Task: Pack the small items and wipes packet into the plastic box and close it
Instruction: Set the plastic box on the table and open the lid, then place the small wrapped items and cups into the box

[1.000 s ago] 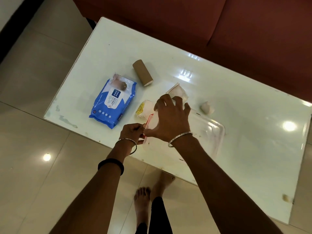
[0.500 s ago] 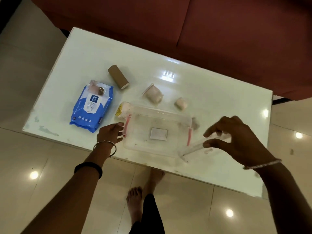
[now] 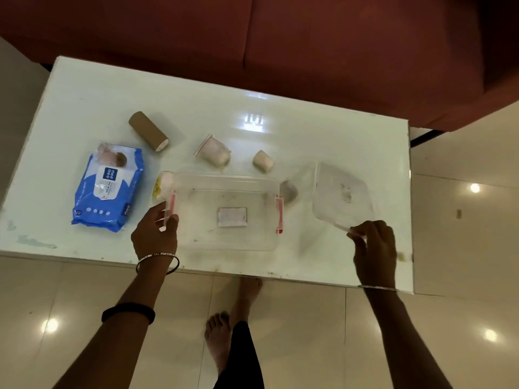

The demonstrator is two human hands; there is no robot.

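Clear plastic box (image 3: 224, 214), rectangular with rounded corners, open and lidless, near the front edge of a glossy white counter (image 3: 323, 136); pink latches (image 3: 171, 204) on both short ends; a white label visible through the scuffed, see-through base. Left hand (image 3: 156, 234) at the box's left end, grip pinching the left latch and rim between thumb and fingers. Right hand (image 3: 373, 248) to the right of the box, grip pinched on the near corner of the clear lid (image 3: 341, 196), tilted up from the counter, well clear of the box, its surface cloudy and smudged. Blue soft-plastic wipes packet (image 3: 106, 189) flat on the counter to the left of the box, white panel on top, crinkled seal at the far end. Brown cardboard-coloured roll (image 3: 148, 134) on its side beyond the packet. Small pale bundle in clear wrap (image 3: 213, 151) and a smaller pale lump (image 3: 263, 161) beyond the box's far wall. Yellow-and-white item (image 3: 161, 185) touching the box's far left corner; greyish rounded item (image 3: 289, 190) just beside its right end. Thin metal bangles on both wrists, a black band on the left forearm. Dark red sofa (image 3: 280, 51) behind the counter.
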